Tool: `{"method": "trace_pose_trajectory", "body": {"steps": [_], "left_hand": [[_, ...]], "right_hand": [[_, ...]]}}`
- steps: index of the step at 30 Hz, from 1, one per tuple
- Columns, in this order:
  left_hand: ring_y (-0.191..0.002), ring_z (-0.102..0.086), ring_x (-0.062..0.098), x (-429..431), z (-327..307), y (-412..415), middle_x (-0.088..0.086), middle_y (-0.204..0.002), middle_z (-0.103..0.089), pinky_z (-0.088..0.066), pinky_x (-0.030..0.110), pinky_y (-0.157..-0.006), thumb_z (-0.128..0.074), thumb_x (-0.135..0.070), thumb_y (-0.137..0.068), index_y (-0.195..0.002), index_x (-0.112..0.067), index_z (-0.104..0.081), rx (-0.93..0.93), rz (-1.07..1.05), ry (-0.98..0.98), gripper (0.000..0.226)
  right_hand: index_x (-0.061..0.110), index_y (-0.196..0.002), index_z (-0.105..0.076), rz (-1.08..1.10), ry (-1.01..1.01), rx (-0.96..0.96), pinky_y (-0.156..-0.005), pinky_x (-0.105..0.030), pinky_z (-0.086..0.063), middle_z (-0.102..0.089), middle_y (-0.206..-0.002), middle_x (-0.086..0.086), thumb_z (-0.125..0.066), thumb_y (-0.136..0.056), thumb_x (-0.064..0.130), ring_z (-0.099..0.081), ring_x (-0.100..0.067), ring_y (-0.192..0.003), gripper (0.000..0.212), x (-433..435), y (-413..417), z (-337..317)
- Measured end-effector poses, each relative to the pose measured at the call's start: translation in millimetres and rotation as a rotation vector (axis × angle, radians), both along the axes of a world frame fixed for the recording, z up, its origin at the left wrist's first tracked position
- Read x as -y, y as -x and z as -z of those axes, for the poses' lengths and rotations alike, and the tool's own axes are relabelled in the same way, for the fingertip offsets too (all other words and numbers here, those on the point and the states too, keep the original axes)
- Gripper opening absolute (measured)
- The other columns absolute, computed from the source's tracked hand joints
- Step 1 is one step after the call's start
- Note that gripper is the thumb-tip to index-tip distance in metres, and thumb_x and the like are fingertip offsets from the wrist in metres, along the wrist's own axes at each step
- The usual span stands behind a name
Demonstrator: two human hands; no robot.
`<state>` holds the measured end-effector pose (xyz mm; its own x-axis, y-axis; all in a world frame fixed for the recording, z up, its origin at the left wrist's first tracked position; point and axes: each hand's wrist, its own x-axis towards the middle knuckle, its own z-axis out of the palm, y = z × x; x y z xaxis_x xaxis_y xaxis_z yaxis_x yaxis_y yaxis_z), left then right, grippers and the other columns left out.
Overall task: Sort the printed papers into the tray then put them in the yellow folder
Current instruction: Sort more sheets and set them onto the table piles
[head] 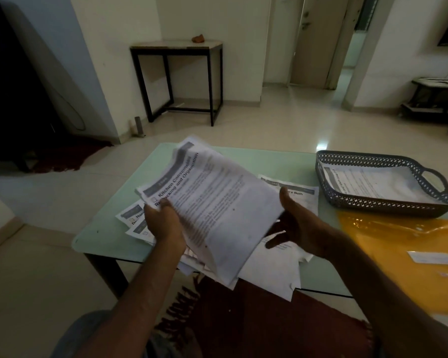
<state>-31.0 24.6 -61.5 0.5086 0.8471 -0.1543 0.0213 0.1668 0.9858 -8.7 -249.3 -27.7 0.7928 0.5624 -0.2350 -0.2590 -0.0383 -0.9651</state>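
Closest, our left hand [163,223]: fingers clamped on the white printed paper stack [217,208], held above the pale green glass table [101,236] | right hand [298,223]: fingers apart beside it | step: sorting | next, we think: carry sheets right into the dark holey plastic tray [373,205].

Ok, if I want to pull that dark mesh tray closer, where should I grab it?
Probably by the handle loop cut into the right end wall of the tray, coming from the right with your right hand. The loop gives fingers an opening to hook through; the long walls are low and slanted. A printed sheet lies inside, so keep it level.
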Motion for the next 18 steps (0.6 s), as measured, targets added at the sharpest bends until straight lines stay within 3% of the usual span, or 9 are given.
{"method": "trace_pose_trajectory", "body": {"steps": [2, 5, 9, 13, 14, 16, 17, 18], "left_hand": [[-0.119, -0.058, 0.033, 1.7, -1.3, 0.1, 0.016, -0.135, -0.056, -0.050, 0.042, -0.097, -0.048, -0.017, -0.100, -0.142, -0.007, -0.045, 0.040, -0.009, 0.040, 0.042], [-0.101, -0.066, 0.025, 16.1, -3.1, 4.3, 0.007, -0.117, -0.065, -0.056, 0.038, -0.080, -0.051, -0.012, -0.100, -0.132, -0.016, -0.053, 0.175, 0.130, 0.137, 0.032], [-0.085, -0.072, 0.024, 2.3, -9.5, 1.5, 0.010, -0.103, -0.072, -0.058, 0.036, -0.063, -0.069, -0.014, -0.090, -0.120, -0.015, -0.063, 0.193, 0.313, 0.287, 0.030], [-0.070, -0.070, 0.016, -14.0, -19.0, -0.9, 0.002, -0.100, -0.073, -0.052, 0.026, -0.050, -0.072, -0.029, -0.087, -0.113, -0.020, -0.067, 0.034, 0.658, 0.098, 0.028], [-0.077, -0.071, 0.017, -14.9, -18.8, -0.7, 0.002, -0.103, -0.073, -0.054, 0.028, -0.055, -0.072, -0.035, -0.086, -0.118, -0.019, -0.065, -0.003, 0.766, 0.058, 0.037], [-0.104, -0.067, 0.022, -14.5, -13.3, -2.3, 0.000, -0.115, -0.072, -0.054, 0.036, -0.085, -0.076, -0.052, -0.076, -0.125, -0.023, -0.063, -0.126, 0.905, -0.025, 0.059], [-0.110, -0.065, 0.025, -11.6, -8.6, -2.8, 0.000, -0.116, -0.072, -0.051, 0.042, -0.093, -0.076, -0.058, -0.074, -0.125, -0.027, -0.065, -0.168, 0.938, -0.041, 0.061], [-0.107, -0.068, 0.029, -5.1, -6.7, -1.1, 0.003, -0.112, -0.074, -0.052, 0.045, -0.093, -0.073, -0.060, -0.077, -0.121, -0.027, -0.067, -0.177, 0.935, -0.038, 0.056]], "right_hand": [[0.013, -0.131, -0.057, -0.045, -0.007, 0.044, -0.081, -0.044, -0.061, -0.073, -0.117, -0.014, -0.071, -0.075, 0.071, -0.070, -0.036, -0.109, 0.082, -6.5, 8.2, 4.6], [0.018, -0.128, -0.056, 0.079, 0.011, 0.114, -0.082, -0.044, -0.062, -0.074, -0.117, -0.005, -0.070, -0.092, 0.025, -0.072, -0.025, -0.108, 0.039, -14.5, 12.6, 12.5], [0.017, -0.125, -0.057, 0.180, 0.026, 0.063, -0.079, -0.042, -0.062, -0.070, -0.120, -0.008, -0.069, -0.089, 0.005, -0.069, -0.028, -0.110, 0.040, 16.6, -10.5, 3.2], [0.013, -0.129, -0.055, 0.113, 0.186, 0.043, -0.086, -0.050, -0.061, -0.068, -0.123, -0.015, -0.071, -0.085, 0.005, -0.070, -0.032, -0.109, 0.048, 64.7, -27.7, -4.6], [0.012, -0.130, -0.055, 0.089, 0.226, 0.045, -0.087, -0.051, -0.061, -0.068, -0.124, -0.015, -0.071, -0.085, 0.005, -0.070, -0.032, -0.109, 0.048, 73.8, -28.5, -5.1], [0.012, -0.133, -0.054, 0.055, 0.278, 0.042, -0.091, -0.057, -0.058, -0.067, -0.126, -0.016, -0.075, -0.084, 0.007, -0.070, -0.032, -0.111, 0.053, 90.0, -29.9, -3.6], [0.013, -0.133, -0.054, 0.045, 0.291, 0.035, -0.093, -0.059, -0.056, -0.066, -0.127, -0.017, -0.078, -0.082, 0.009, -0.069, -0.032, -0.112, 0.057, 96.5, -30.0, -3.1], [0.014, -0.133, -0.054, 0.030, 0.302, 0.029, -0.094, -0.059, -0.056, -0.067, -0.127, -0.016, -0.083, -0.079, 0.012, -0.069, -0.032, -0.112, 0.062, 101.3, -29.8, -3.2]]}}
